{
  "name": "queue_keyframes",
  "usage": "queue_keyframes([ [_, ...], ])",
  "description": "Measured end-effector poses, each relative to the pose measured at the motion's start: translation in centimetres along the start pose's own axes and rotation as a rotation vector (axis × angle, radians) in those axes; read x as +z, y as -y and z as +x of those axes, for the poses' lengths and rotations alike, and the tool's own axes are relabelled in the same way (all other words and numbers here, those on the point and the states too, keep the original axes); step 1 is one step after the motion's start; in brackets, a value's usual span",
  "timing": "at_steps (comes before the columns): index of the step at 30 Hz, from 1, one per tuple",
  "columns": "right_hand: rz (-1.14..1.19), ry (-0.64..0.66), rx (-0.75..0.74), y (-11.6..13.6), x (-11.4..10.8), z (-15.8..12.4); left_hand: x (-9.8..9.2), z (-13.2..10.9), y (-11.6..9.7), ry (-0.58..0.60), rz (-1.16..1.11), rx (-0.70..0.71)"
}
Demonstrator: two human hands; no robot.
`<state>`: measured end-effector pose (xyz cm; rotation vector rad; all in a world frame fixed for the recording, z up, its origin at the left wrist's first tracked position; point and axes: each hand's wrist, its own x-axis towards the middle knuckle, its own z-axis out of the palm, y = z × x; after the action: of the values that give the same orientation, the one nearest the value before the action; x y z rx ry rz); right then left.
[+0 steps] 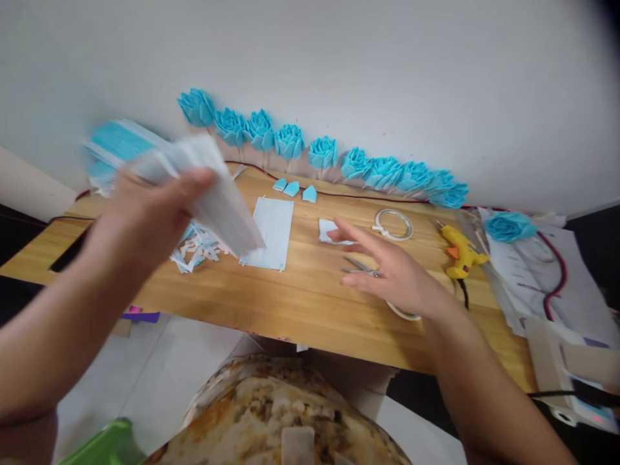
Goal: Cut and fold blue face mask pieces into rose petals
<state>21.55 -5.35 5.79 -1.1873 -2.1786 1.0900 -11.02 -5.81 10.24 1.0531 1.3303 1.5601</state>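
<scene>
- Stack of pale blue-and-white face masks (213,194): motion-blurred, raised above the left part of the desk and tilted down to the right.
- Left hand (145,219): grasping the stack, thumb across its near face.
- Right hand (392,271): released, fingers spread, palm down, just above the light wooden desk (290,303).
- Small metal scissors (361,266): lying flat on the desk under the right fingertips; whether they touch cannot be told.
- Small white folded piece (327,229): on the desk just beyond the right fingertips.
- Flat pale blue rectangular mask (268,232): lying on the desk between the two hands.
- Heap of blue and white cut scraps (196,248): just left of the flat mask.
- White tape ring (393,223) and yellow glue gun (460,252): to the right, behind the right hand.
- Row of blue fabric roses (290,141): along the white wall at the desk's far edge.
</scene>
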Motion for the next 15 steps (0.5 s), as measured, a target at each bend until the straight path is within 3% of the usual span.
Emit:
queue_keyframes([
  [3,0.313,-0.019,-0.093,0.9,3.1,2.8,3.9,-2.3,2.5,0.197,0.079,-0.078],
  [5,0.454,-0.048,-0.041,1.1,5.0,4.0,5.7,-3.1,4.0,0.282,0.068,-0.063],
  [8,0.610,-0.165,0.073,0.5,5.9,4.6,6.4,-2.9,5.4,0.401,0.125,0.004],
  [11,0.640,-0.359,0.136,-0.9,3.2,3.7,4.6,-1.2,6.9,0.498,0.273,0.096],
  [13,0.680,-0.579,0.114,-2.3,0.2,3.0,2.8,0.1,8.4,0.505,0.502,0.186],
  [15,0.688,-0.697,0.095,-3.6,-2.7,2.4,1.3,1.0,10.3,0.539,0.773,0.343],
])
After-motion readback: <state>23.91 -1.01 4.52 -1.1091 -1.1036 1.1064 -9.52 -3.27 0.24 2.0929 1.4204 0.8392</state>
